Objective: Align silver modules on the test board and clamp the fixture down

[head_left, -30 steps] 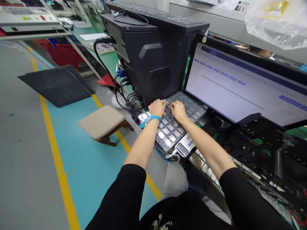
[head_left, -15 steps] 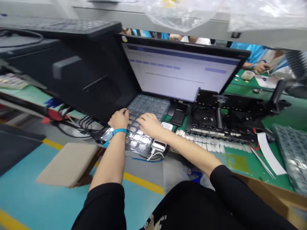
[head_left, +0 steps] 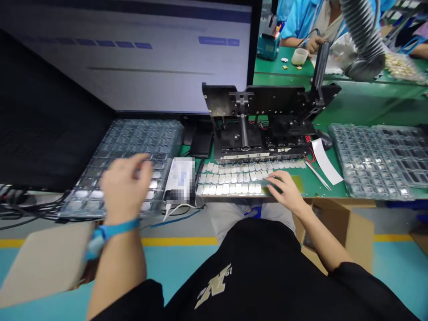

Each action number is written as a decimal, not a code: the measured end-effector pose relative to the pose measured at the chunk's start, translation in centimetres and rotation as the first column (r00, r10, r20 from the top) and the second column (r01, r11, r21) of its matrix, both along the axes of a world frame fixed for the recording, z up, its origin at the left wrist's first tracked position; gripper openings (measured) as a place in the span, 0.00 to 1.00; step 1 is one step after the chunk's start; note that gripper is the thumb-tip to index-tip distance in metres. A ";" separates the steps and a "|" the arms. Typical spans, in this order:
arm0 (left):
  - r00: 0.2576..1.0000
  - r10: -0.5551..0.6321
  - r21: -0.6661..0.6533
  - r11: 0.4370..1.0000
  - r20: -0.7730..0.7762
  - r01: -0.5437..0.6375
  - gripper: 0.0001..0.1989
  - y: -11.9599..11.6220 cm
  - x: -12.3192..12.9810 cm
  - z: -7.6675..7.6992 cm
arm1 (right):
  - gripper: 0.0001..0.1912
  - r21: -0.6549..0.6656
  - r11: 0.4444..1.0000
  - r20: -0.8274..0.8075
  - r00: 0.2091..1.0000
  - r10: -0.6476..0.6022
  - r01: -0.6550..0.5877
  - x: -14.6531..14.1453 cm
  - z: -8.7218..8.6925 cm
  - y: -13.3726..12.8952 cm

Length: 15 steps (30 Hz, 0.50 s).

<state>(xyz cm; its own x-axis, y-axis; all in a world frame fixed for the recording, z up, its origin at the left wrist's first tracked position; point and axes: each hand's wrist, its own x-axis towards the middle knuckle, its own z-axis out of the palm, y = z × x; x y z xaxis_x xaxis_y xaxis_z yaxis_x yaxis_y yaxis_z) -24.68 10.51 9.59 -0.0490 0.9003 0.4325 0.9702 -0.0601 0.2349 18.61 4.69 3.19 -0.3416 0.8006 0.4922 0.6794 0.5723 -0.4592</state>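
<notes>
1. Nearest, the person's black shirt [head_left: 214,285] with a pale printed letter fills the bottom centre. A beige stool cushion [head_left: 40,267] sits at lower left, and a cardboard box [head_left: 354,236] stands under the tabletop [head_left: 351,104] at lower right.
2. At lower left, the left hand [head_left: 125,189] wears a blue wrist strap [head_left: 112,232] and is blurred above a clear plastic tray of small square components [head_left: 130,138]. Its fingers [head_left: 142,162] curl loosely; whether they touch the tray or pinch anything, I cannot tell.
3. At lower centre-right, the right hand [head_left: 287,191] lies at the right end of rows of small white modules [head_left: 230,178]. Its fingers [head_left: 276,179] are slightly spread, with the tips at or just over the nearest modules, and no pinch shows.
4. Between the hands, a pixelated white object [head_left: 179,178] with a white cable [head_left: 174,209] lies beside the tray.
5. Just beyond the modules stands a black metal test fixture [head_left: 264,133]. To its right lie steel tweezers [head_left: 317,176], a white paper strip [head_left: 324,160] and a black mouse [head_left: 323,139].
6. At middle right sits a second clear tray of components [head_left: 377,160].
7. A monitor [head_left: 133,58] showing a pale screen fills the upper left.
8. Farthest, at upper right, a co-worker in a blue sleeve [head_left: 299,22] has a hand [head_left: 313,44] near a small white cup [head_left: 299,56].
</notes>
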 end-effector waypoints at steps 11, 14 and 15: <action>0.648 -0.758 -0.256 0.642 -0.072 0.722 0.19 -5.0 18.3 -6.8 | 0.07 -0.044 0.996 0.090 0.992 0.087 -0.083 -2.2 -3.1 -0.6; 0.639 -0.764 -0.259 0.636 -0.086 0.727 0.16 -4.9 18.4 -6.6 | 0.09 -0.067 0.993 0.104 0.989 0.103 -0.096 -1.0 -2.8 -0.8; 0.636 -0.767 -0.256 0.635 -0.093 0.729 0.15 -4.8 18.4 -6.4 | 0.10 -0.068 0.992 0.111 0.988 0.109 -0.102 -0.5 -2.6 -0.9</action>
<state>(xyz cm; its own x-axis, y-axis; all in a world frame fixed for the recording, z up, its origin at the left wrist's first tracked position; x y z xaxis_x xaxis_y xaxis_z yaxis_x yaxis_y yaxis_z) -6.23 5.75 3.21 0.7353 0.6505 0.1903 0.6327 -0.7594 0.1516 18.07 3.78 0.55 -0.4773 0.7845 0.3959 0.6667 0.6168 -0.4183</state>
